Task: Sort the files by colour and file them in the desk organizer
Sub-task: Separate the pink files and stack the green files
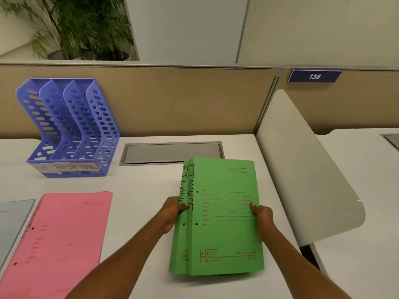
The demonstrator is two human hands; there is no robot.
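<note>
1. The left grip (172,210) holds the left edge of two green files (224,238), with the thumb on the cover.
2. The right grip (262,214) pinches their right edge, thumb on top.
3. The green files are stacked slightly offset over the right side of the desk (142,186), both marked "FINANCE".
4. The blue desk organizer (69,126) stands upright at the back left, well apart from them.
5. The pink files (64,234) lie flat at the front left, just beside a grey file (13,219).

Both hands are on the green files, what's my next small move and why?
Probably lift the green files toward the blue organizer, right-hand slot: left hand and right hand grip the pair's edges, the files read FINANCE, and so does the tape there.
</note>
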